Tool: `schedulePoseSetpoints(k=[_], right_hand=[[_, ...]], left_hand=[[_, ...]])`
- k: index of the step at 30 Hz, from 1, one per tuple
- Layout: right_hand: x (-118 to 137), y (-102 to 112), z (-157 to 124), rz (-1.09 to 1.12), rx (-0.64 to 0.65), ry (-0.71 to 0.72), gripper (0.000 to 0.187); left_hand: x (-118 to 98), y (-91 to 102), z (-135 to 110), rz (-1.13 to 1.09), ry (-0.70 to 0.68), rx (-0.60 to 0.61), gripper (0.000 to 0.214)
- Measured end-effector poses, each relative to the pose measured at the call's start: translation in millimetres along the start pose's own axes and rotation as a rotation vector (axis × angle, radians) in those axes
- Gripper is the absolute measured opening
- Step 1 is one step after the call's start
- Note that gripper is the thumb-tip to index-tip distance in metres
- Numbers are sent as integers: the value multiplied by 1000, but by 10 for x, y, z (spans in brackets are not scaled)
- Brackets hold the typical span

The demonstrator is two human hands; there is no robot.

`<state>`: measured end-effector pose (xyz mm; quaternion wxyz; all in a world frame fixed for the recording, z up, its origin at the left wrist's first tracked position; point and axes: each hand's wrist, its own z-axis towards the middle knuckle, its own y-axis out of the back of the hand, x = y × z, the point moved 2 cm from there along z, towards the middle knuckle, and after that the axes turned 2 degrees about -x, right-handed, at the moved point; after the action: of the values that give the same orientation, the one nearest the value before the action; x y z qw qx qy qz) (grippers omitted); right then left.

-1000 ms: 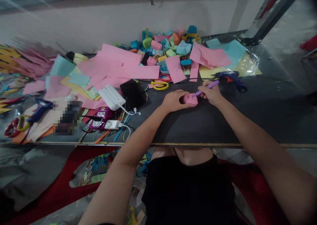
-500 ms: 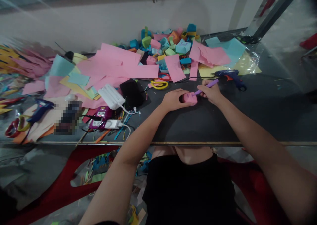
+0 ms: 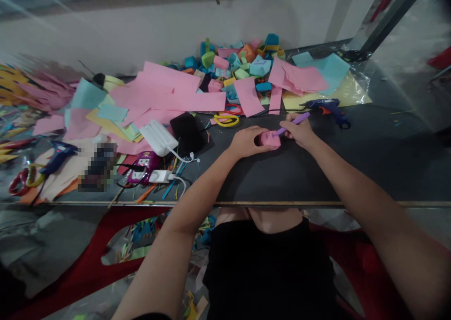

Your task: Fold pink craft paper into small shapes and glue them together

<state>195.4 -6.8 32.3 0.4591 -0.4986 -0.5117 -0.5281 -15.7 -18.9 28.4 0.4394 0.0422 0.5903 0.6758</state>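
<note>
My left hand (image 3: pixel 246 141) is curled around a small pink paper box (image 3: pixel 271 140) that rests on the dark tabletop (image 3: pixel 296 179). My right hand (image 3: pixel 299 131) grips a purple pen (image 3: pixel 294 122), and the pen's tip touches the top of the pink box. Both hands meet at the middle of the table, just in front of a pile of coloured paper.
Pink paper sheets (image 3: pixel 176 97) and a heap of folded coloured boxes (image 3: pixel 243 59) lie behind the hands. A blue glue gun (image 3: pixel 329 107) sits to the right, yellow scissors (image 3: pixel 227 120) and a black pouch (image 3: pixel 188 133) to the left. Chargers, cables and another glue gun (image 3: pixel 56 153) lie far left.
None beyond a slight shift of the view; both hands stay on the pink box with the pen tip against it.
</note>
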Motion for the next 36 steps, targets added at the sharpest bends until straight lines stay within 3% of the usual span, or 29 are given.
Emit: schedulePoseSetpoints(k=[6, 13, 18, 36], right_hand=[[-10, 6, 15, 27, -21, 23, 43], [68, -50, -87, 72, 127, 108, 55], [129, -128, -162, 38, 130, 133, 59], [176, -142, -201, -81, 120, 169, 43]], left_hand=[[7, -7, -3, -12, -1, -5, 66], [18, -7, 2, -23, -14, 6, 70], [22, -7, 6, -8, -34, 22, 70], [17, 5, 10, 7, -22, 44, 65]])
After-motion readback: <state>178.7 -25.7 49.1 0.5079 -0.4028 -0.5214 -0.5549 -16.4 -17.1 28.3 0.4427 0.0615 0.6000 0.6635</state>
